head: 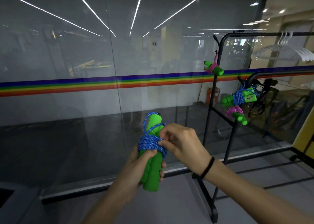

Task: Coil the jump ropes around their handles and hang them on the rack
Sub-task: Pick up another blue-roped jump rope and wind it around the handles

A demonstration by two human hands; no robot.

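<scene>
**Blue rope wound on the handles, both my hands on it**

Behind everything stands a glass wall (59, 62) with a rainbow stripe (68, 86) running across it.

My left hand (136, 166) grips the pair of green handles (152, 164) from below. The fingers curl round the lower, ribbed part, and the thumb presses up against the bottom edge of the coil. The handles stand nearly upright in front of me, low in the middle of my view and well apart from the rack.

The blue rope (149, 143) is wound in many turns round the middle of the handles. A loose loop runs up the left side to the top end, and another strand crosses the neck just above the coil.

My right hand (181, 143) comes in from the right. Its fingertips (161, 141) are narrowed to a pinch on the rope at the right edge of the coil. A black band (208, 167) sits on that wrist.

Further right is the black rack (206, 132). A pink bundle (214, 69) hangs high on its left post. A blue bundle (241, 96) hangs at the end of the lower bar, and a second pink one (236, 112) hangs just beneath, touching it. White hangers (285, 52) hang from the top bar at far right.
</scene>
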